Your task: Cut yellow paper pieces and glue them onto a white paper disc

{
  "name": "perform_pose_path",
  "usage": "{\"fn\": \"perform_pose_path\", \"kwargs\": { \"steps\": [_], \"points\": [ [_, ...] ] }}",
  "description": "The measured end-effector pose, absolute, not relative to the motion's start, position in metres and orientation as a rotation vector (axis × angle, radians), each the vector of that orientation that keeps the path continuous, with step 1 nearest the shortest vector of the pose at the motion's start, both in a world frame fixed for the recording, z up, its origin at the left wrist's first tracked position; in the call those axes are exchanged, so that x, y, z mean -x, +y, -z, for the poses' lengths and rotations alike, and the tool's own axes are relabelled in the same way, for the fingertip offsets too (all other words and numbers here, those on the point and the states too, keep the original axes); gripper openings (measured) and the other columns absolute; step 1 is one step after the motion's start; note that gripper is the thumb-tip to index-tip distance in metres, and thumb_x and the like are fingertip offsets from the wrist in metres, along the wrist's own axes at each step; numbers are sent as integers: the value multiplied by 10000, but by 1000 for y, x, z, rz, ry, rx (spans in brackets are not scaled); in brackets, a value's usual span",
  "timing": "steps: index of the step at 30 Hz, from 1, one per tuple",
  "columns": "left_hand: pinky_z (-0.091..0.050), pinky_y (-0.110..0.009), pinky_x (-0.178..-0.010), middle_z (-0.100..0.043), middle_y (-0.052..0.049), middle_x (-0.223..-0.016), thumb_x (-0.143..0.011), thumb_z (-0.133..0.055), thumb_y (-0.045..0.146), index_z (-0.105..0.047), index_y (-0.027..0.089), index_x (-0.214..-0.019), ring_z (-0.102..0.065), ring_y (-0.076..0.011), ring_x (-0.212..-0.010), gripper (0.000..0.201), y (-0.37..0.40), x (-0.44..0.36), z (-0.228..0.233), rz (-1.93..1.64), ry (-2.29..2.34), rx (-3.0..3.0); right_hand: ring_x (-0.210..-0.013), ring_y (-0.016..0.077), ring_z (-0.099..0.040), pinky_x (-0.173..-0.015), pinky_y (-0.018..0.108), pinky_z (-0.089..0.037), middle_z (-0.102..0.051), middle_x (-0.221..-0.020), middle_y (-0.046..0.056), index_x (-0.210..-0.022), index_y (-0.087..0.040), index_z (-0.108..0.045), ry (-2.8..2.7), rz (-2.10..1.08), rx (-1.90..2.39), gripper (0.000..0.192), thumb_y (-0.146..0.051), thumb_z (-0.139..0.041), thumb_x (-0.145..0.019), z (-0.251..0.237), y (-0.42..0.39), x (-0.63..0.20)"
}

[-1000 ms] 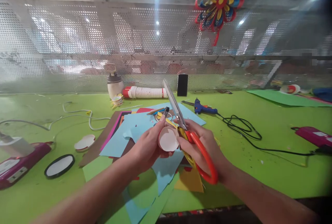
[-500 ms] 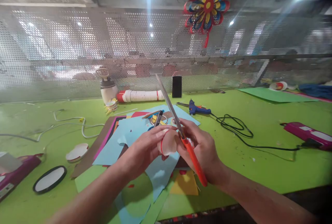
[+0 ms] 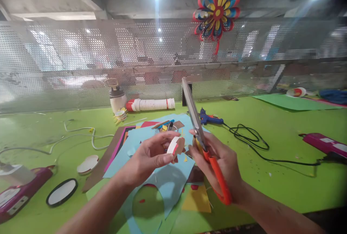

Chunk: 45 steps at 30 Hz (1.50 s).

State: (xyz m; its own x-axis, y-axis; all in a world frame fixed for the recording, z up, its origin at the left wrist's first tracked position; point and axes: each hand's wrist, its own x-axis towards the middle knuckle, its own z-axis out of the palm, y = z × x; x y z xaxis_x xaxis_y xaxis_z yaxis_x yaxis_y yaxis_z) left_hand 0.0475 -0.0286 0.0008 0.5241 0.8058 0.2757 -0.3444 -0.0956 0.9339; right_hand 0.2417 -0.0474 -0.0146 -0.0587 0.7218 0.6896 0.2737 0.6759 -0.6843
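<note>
Head camera looks down at a green table (image 3: pixel 282 154). Far left lies a pink tool (image 3: pixel 18 190), then a black ring (image 3: pixel 61 192) and a white cord (image 3: pixel 81 132). Next comes a pile of colored paper sheets (image 3: pixel 151 187). Above the pile, the left hand (image 3: pixel 151 153) pinches a small round paper piece (image 3: pixel 176 145) between thumb and fingers. Just beside it, the right hand (image 3: pixel 219 158) grips orange scissors (image 3: pixel 206 143), blades together and pointing up. The two hands are close but apart. Further right lie a blue glue gun (image 3: pixel 210 119), a black cable (image 3: pixel 252 140) and another pink tool (image 3: pixel 324 143). A paper flower (image 3: pixel 217 8) hangs on the mesh wall.
</note>
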Motion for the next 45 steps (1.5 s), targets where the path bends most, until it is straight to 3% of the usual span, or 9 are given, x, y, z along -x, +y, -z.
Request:
{"fn": "perform_pose_path", "kwargs": {
  "steps": [7,11,14,17,21,28,33,38,45],
  "points": [
    [-485,-283,-767,-652,-71,-1100,-758,-784,253,-687,254,-1141,-587,-191,-938,395,-25,-39,-10,-1219,467,-1384,-487,111,-440,-450,222,-422,-478,-613,-54,-1111,-303,-632,-1702,-462,801,212,-249,-594,-910,6,-57,-244],
    [-472,-273,-801,-641,-73,-1128,-778,-768,250,-683,241,-1157,-581,-184,-965,389,-25,-35,-14,-1172,463,-1405,-537,132,-561,-500,237,-485,-577,-672,-37,-1101,-287,-623,-1710,-405,860,200,-281,-613,-901,9,-52,-245],
    [-454,-290,-809,-627,-83,-1114,-788,-759,286,-681,225,-1165,-574,-195,-965,390,-24,-38,-9,-1106,437,-1450,-690,186,-678,-671,304,-563,-695,-841,29,-1116,-233,-600,-1675,-310,911,263,-287,-660,-865,11,-44,-245],
    [-438,-323,-832,-591,-86,-1116,-796,-748,273,-682,222,-1163,-557,-209,-971,377,-23,-43,-2,-1054,411,-1507,-809,218,-691,-795,350,-556,-727,-977,81,-1134,-206,-595,-1683,-257,943,347,-268,-710,-812,12,-40,-244],
    [-426,-377,-887,-559,-97,-1128,-804,-736,247,-694,207,-1141,-534,-218,-968,342,-22,-46,1,-981,456,-1589,-742,179,-665,-783,317,-549,-722,-898,32,-1158,-226,-597,-1717,-292,974,386,-223,-715,-791,14,-41,-243],
    [-453,-323,-782,-584,-102,-1106,-816,-725,271,-685,205,-1154,-538,-217,-958,347,-21,-45,3,-1017,428,-1529,-700,147,-651,-734,276,-550,-702,-859,13,-1167,-216,-591,-1721,-337,982,366,-157,-638,-809,14,-43,-245],
    [-463,-348,-827,-588,-107,-1151,-800,-742,223,-667,216,-1175,-549,-231,-999,383,-18,-48,11,-995,351,-1544,-674,143,-655,-656,252,-542,-718,-830,5,-1165,-205,-605,-1745,-362,991,390,-161,-655,-781,14,-44,-242],
    [-446,-410,-918,-584,-109,-1161,-786,-753,224,-665,206,-1177,-547,-257,-1051,402,-18,-50,14,-938,382,-1556,-742,145,-668,-737,265,-540,-731,-905,14,-1169,-208,-605,-1730,-340,984,392,-160,-649,-782,16,-45,-241],
    [-482,-397,-876,-585,-100,-1145,-780,-763,233,-681,227,-1159,-567,-250,-1025,388,-17,-49,15,-952,428,-1540,-731,135,-669,-712,243,-533,-738,-888,3,-1140,-217,-622,-1740,-342,965,345,-161,-642,-800,18,-44,-244]
  ]
}}
